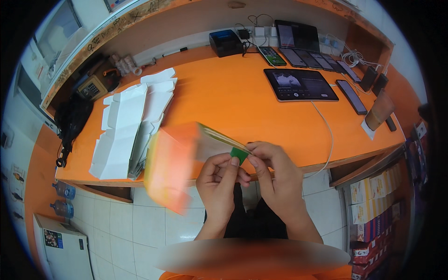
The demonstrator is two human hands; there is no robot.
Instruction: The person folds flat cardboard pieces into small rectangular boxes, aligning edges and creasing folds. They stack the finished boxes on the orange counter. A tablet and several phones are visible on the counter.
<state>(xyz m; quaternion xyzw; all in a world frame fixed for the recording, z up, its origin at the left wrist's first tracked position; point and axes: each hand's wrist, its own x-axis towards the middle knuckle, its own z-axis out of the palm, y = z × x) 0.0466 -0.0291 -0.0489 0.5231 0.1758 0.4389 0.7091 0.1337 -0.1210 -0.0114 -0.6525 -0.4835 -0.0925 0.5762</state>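
Observation:
A thin cardboard carton [173,161], orange and yellow with green edges, hangs over the desk's front edge, its left part smeared by motion. My left hand [218,184] pinches a small green flap [239,155] at the carton's right end, thumb on top. On the carton's upper right edge, my right hand [278,175] closes thumb and fingers beside that flap. The pale inner side of the card shows between its folded layers. Left of it, a stack of flattened cartons [123,119] lies on the orange desk [214,93], white side up.
A tablet [301,85] with a white cable lies at the desk's back right, near several phones [352,96] and a brown cup [380,112]. A black printer [226,43] stands at the back. A safe [92,88] and a black bag [74,116] are far left.

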